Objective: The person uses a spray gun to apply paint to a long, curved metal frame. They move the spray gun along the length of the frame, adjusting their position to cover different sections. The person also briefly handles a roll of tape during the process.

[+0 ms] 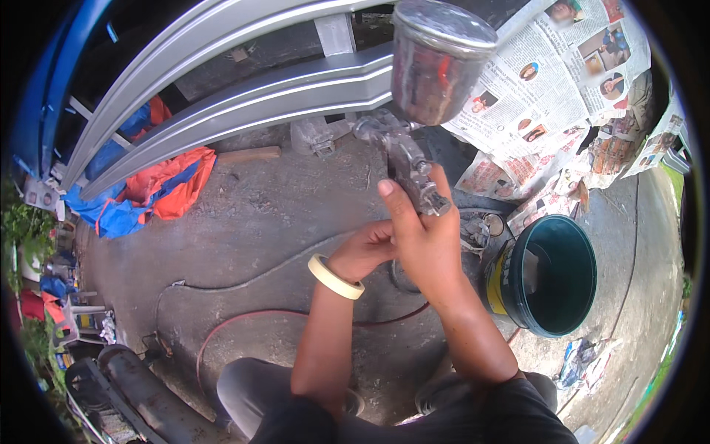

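My right hand is wrapped round the grip of a metal spray gun, its thumb lying up along the back of the gun. On top of the gun sits a lidded paint cup, streaked with dark and red residue. My left hand is just beside and below the right one, fingers curled in near the bottom of the grip. What those fingers hold is hidden behind the right hand. A roll of pale masking tape hangs round my left wrist like a bracelet.
Grey metal rails span the far side, beside newspaper sheets. A dark green bucket stands at right. A red hose and a grey hose cross the concrete. Blue-orange tarp and a rusty cylinder lie left.
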A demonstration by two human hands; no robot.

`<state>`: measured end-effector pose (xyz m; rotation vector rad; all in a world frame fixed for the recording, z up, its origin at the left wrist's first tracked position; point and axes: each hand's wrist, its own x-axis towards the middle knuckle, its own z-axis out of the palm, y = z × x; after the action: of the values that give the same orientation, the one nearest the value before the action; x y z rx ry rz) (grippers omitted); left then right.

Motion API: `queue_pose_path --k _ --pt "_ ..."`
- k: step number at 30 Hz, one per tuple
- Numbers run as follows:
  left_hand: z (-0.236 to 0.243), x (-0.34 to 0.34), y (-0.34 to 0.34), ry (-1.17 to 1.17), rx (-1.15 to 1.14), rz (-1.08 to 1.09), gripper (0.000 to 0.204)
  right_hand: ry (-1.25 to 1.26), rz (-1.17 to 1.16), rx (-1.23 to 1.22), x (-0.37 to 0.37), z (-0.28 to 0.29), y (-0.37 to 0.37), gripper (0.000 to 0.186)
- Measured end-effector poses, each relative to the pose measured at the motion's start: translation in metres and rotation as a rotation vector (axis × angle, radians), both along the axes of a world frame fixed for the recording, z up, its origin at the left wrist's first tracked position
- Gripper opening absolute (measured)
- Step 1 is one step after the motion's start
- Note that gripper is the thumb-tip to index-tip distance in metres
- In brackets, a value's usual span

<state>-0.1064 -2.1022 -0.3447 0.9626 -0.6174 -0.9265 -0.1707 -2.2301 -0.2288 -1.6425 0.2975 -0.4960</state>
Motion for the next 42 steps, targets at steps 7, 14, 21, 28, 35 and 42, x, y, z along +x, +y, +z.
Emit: queue_pose_path --k 7,14,21,28,35,42 --pt "0.048 -0.005 -0.011 0.060 -0.019 -0.167 0.026 0.062 -0.214 -0.030 -0.007 0.054 0.010 0.038" --pt "0.066 -0.034 0.044 -0.055 0.048 -0.019 0.044 -0.047 -0.277 -0.036 -0.016 0.103 0.063 0.038" --pt "-0.042 -0.038 0.164 -0.377 0.507 0.001 0.040 -0.097 -0.370 -0.282 0.030 0.113 0.118 0.040" --pt "-0.098 0.019 0.213 -0.457 0.713 0.320 0.040 -0.143 -0.225 -0.371 0.113 0.111 0.224 0.046" --pt "-0.101 0.026 0.263 -0.454 0.849 0.473 0.035 -0.116 0.030 -0.367 0.168 0.111 0.349 0.041" --pt "-0.105 0.046 0.267 -0.422 0.739 0.591 0.032 -0.096 0.225 -0.443 0.184 0.128 0.384 0.059"
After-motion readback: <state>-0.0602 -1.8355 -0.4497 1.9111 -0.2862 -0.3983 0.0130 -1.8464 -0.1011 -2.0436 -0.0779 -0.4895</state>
